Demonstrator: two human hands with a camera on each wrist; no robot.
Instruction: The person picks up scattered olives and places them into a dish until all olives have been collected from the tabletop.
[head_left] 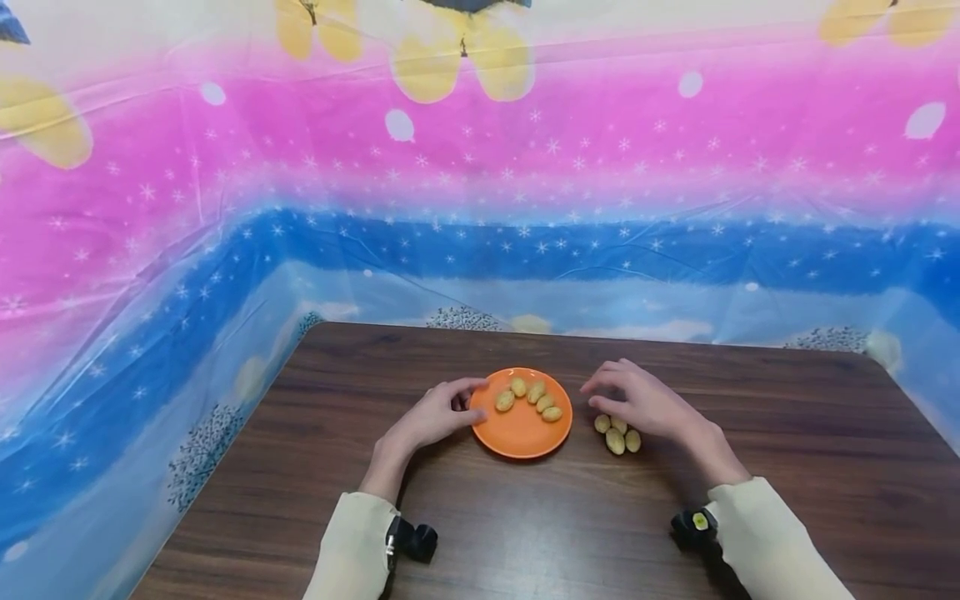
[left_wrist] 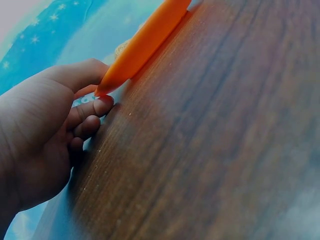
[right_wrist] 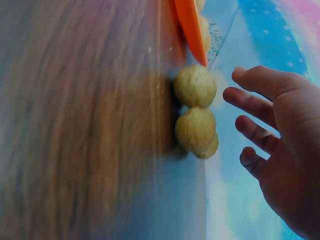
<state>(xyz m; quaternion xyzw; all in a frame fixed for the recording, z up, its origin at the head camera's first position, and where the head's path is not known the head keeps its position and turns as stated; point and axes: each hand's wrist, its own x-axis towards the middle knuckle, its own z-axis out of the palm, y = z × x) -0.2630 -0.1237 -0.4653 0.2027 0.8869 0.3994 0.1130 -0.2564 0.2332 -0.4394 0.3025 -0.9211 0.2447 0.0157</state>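
Observation:
An orange plate (head_left: 517, 437) lies on the table, carrying several small yellow-brown oval pieces (head_left: 505, 401) that look like walnuts or baby potatoes; which of these I cannot tell. My left hand (head_left: 438, 412) holds the plate's left rim, with thumb and fingers at its edge, also seen in the left wrist view. Several more of the oval pieces (head_left: 616, 441) lie in a cluster right of the plate. Over that cluster hovers my right hand (head_left: 641, 400), fingers loosely bent and apart. In the right wrist view a gap shows between its fingertips and the nearest pieces (right_wrist: 195, 86).
The dark wood-grain table (head_left: 540, 525) has its far edge behind the plate. Around it hangs a pink and blue patterned cloth (head_left: 480, 183). Each wrist wears a black camera strap, such as the left one (head_left: 411, 537).

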